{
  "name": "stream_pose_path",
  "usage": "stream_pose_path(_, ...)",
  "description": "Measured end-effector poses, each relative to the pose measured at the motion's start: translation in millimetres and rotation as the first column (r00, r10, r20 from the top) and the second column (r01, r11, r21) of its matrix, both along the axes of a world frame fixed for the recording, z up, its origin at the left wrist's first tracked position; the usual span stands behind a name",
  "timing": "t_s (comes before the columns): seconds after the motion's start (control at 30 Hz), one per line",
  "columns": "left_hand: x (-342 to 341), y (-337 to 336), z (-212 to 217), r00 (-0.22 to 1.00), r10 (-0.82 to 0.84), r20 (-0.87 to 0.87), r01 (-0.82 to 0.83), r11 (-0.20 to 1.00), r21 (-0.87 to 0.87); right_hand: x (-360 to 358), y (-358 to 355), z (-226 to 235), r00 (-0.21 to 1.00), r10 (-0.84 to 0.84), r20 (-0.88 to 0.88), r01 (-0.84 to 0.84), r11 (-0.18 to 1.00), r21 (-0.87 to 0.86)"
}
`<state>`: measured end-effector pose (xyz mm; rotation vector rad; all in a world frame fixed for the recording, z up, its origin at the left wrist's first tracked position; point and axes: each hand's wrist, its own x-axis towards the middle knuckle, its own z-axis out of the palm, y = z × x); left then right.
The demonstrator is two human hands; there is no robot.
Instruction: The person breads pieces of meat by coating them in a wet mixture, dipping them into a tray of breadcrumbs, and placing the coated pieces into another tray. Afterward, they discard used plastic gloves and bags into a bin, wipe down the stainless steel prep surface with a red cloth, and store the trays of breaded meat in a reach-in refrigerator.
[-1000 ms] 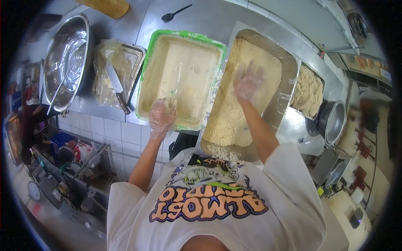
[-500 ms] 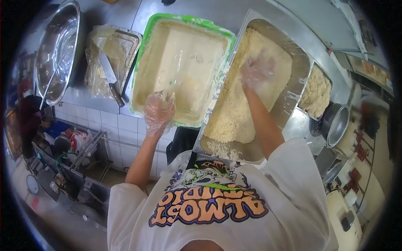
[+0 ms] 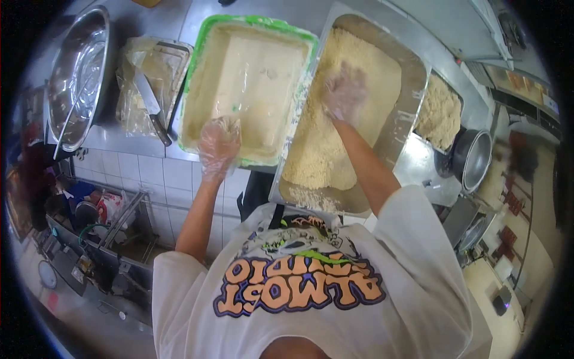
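Observation:
My left hand (image 3: pixel 219 143), in a clear plastic glove, is at the near left rim of a green-edged tub (image 3: pixel 189 78). Its fingers look curled in, with loose glove film at their tips; what they hold, if anything, is hidden. Pale, creamy liquid batter (image 3: pixel 254 84) fills the tub, with a few small lumps at its surface. To the right, a deep steel tray (image 3: pixel 406 90) contains yellowish crumbs (image 3: pixel 317 161). Over the crumbs, touching or just above them, my gloved right hand (image 3: pixel 345 93) is open with fingers spread and palm down.
At left, a knife (image 3: pixel 147 96) rests on a plastic bag upon a small tray (image 3: pixel 182 66), beside a large steel bowl (image 3: pixel 101 54). A smaller tray of crumbly dough-like stuff (image 3: pixel 439 113) and a metal pot (image 3: pixel 476 161) stand at right. White spills mark the tub-tray gap.
The whole view has shifted slightly, so the containers sit further up and left. My right hand's fingers show more clearly spread over the crumbs. My left hand stays at the tub's near rim.

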<state>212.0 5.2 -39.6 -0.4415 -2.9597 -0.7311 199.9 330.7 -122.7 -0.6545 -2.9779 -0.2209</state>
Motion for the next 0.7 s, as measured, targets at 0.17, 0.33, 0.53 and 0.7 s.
stream_pose_path(0.17, 5, -6, -27, 0.982, 0.048, -0.184, -0.044, 0.999, 0.022, 45, 23, -29, 0.959, 0.136, -0.25, -0.121, 0.99, 0.074)
stream_pose_path(0.33, 5, -9, -16, 0.997, 0.018, 0.073, -0.016, 0.999, -0.033, 45, 45, -55, 0.979, 0.161, -0.123, -0.1, 0.913, 0.396)
stream_pose_path(0.53, 6, -5, -15, 0.996, 0.074, -0.056, -0.071, 0.996, 0.047, 32, 109, -65, 0.812, 0.444, -0.378, -0.581, 0.672, -0.459)
stream_pose_path(0.7, 2, -7, -24, 0.989, 0.017, -0.15, -0.007, 0.998, 0.068, 3, 108, -31, 0.698, 0.656, -0.286, -0.69, 0.511, -0.512)
